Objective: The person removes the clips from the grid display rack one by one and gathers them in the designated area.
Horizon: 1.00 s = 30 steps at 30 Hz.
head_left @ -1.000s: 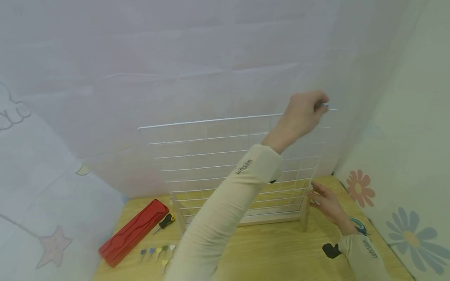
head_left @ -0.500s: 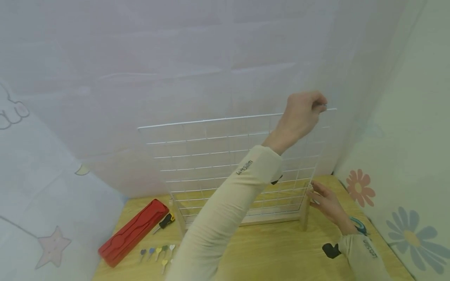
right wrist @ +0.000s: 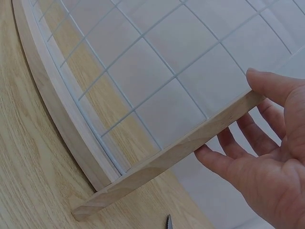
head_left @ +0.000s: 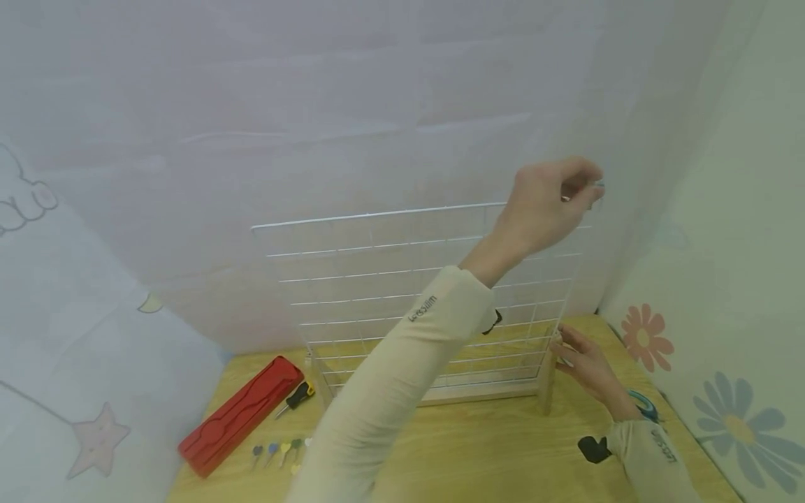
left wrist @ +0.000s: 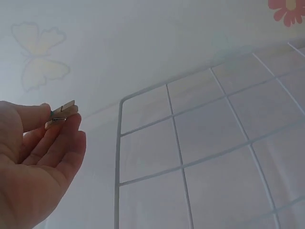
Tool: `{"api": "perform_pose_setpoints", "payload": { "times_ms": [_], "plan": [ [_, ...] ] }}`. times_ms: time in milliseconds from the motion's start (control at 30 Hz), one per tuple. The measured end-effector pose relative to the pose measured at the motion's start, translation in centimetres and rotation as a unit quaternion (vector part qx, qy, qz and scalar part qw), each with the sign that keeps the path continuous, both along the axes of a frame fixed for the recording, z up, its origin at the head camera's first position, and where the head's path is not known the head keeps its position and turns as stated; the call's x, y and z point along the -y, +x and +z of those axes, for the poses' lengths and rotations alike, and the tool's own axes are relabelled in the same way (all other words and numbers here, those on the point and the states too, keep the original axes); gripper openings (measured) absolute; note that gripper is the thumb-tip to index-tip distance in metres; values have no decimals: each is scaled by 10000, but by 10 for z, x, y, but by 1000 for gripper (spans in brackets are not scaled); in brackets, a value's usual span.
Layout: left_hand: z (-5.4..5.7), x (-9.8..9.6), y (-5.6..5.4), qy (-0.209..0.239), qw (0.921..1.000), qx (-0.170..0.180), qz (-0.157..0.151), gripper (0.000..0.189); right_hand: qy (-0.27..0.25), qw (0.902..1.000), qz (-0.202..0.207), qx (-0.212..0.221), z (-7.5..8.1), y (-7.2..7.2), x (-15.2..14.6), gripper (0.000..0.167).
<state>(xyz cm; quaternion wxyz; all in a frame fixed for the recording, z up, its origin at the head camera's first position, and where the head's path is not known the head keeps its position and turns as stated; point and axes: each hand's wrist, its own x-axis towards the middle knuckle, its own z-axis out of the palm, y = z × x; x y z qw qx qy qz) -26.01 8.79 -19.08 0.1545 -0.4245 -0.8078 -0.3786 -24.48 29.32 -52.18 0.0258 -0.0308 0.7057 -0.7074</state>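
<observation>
A white wire grid panel [head_left: 390, 279] stands upright in a wooden base on the table. My left hand [head_left: 547, 202] is raised at the panel's top right corner and pinches a small wooden clothespin [left wrist: 63, 114] between thumb and fingers. In the left wrist view the clothespin is beside the grid's corner, apart from the wire. Lower down, my right hand [right wrist: 267, 129] grips the top of the wooden side post [right wrist: 162, 157], thumb on one side and fingers on the other. My left forearm hides part of the grid.
On the table's left lie a red case [head_left: 242, 416], a black-and-yellow screwdriver [head_left: 295, 399] and several heart-topped clothespins [head_left: 272, 453]. A teal-handled tool [head_left: 643, 404] lies beside my right wrist. Decorated walls [head_left: 711, 279] stand close behind and on both sides.
My left hand has shifted slightly to the right with the clothespin, from over the top bar to the corner's outer side. My right hand stays on the post.
</observation>
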Motion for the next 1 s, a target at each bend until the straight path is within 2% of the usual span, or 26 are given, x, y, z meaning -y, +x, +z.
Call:
{"api": "perform_pose_setpoints", "payload": {
  "times_ms": [100,233,467,667,833,1000],
  "plan": [
    [-2,10,1,266,9993,199,-195,20,6,10000,47,23,-1,-1,-1,71],
    [-2,27,1,619,9974,152,-342,18,57,9999,107,23,-1,-2,-3,72],
    [-4,59,1,713,9965,385,-212,16,107,9998,139,-84,0,-2,-7,71],
    [-15,85,2,962,9941,424,-271,15,8,9999,128,-82,-2,-4,-8,71],
    [-29,103,1,1130,9920,465,-331,14,23,9999,96,-78,-3,-6,-11,73],
    [-45,121,0,1011,9934,525,-114,15,69,9999,72,-42,-2,-5,-13,73]
  ]
}}
